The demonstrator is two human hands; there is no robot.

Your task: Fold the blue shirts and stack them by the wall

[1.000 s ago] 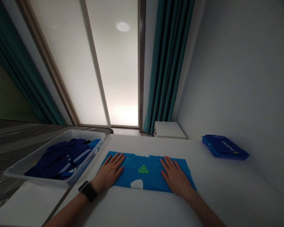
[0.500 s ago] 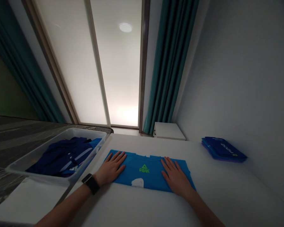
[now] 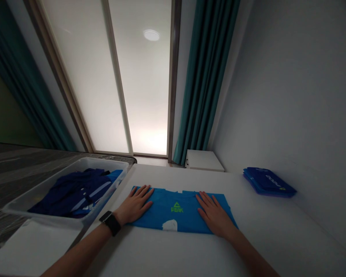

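Note:
A bright blue T-shirt (image 3: 187, 211) lies folded into a wide rectangle on the white table (image 3: 161, 254). Its front carries a green PEAK logo, and a white patch shows at the near edge. My left hand (image 3: 135, 206), with a black watch on the wrist, rests flat on the shirt's left end, fingers spread. On the right end lies my right hand (image 3: 215, 215), also flat with its fingers stretched out. Neither hand grips the cloth.
A translucent plastic bin (image 3: 10, 207) with rumpled dark blue clothes (image 3: 72, 188) stands at the left. A stack of folded blue clothes (image 3: 268, 182) lies at the table's right, near the wall. Behind the table are a white cabinet (image 3: 204, 159) and teal curtains (image 3: 207, 84).
The shirt's left end has shifted slightly toward me, under my left hand. Both hands stay flat on the cloth. The whole view has shifted a little.

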